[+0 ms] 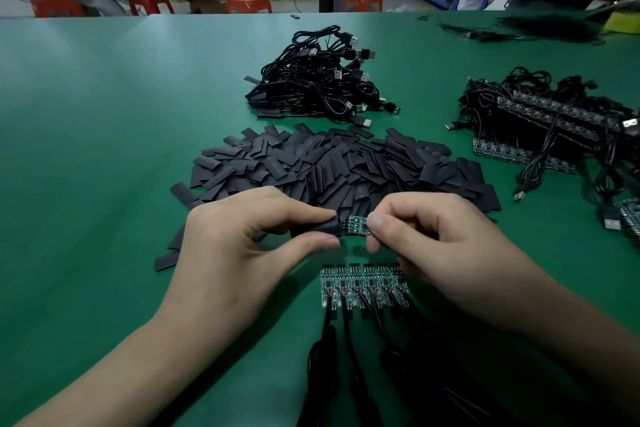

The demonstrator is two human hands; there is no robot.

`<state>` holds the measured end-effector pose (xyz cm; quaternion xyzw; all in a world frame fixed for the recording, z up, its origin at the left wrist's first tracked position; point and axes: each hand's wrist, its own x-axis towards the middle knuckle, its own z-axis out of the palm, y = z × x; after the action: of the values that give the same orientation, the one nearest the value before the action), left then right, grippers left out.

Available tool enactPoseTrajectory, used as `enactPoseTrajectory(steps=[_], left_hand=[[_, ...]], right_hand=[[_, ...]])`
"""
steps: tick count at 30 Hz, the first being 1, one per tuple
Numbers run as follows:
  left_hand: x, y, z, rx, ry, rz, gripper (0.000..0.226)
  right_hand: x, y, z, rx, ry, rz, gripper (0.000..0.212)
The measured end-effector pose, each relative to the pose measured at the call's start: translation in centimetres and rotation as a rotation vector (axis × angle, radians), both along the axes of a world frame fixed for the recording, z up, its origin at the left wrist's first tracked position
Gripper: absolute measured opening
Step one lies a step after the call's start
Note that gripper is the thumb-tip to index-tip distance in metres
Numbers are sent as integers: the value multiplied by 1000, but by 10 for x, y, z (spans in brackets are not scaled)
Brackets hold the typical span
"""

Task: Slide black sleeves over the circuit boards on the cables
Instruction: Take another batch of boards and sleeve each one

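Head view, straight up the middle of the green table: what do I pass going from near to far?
bare circuit boards in a row → held circuit board, partly inside a black sleeve → sleeve pile → USB cable bundle

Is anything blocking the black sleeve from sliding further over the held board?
Nothing lies between the black sleeve, pinched by the left hand, and the bare part of the circuit board. Only the right hand pinches the board's far end, so its fingertips would likely meet the sleeve.
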<state>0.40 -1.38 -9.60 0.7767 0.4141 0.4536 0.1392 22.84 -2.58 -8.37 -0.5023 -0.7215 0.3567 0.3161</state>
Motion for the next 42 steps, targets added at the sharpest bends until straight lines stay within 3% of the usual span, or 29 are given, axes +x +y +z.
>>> enactPoseTrajectory(steps=[13,24,32,36,42], left_hand=[[0,-3,-1,-42,80,-21,23],[-5,-4,1,65,245,-101,25],[-5,-2,0,-56,211,-160,22],[-1,-5,0,-26,269,-178,22],[1,-5,0,-3,191,-139,19]], right_hand=[[-8,-8,5,52,-98,-46,31],[-7,-7,10,-118,-137,-8,31],[-7,-11,7,-5,-233,-11,32],[-7,-9,6,-87,-180,20,31],[-6,-8,5,-107,-63,57,22]])
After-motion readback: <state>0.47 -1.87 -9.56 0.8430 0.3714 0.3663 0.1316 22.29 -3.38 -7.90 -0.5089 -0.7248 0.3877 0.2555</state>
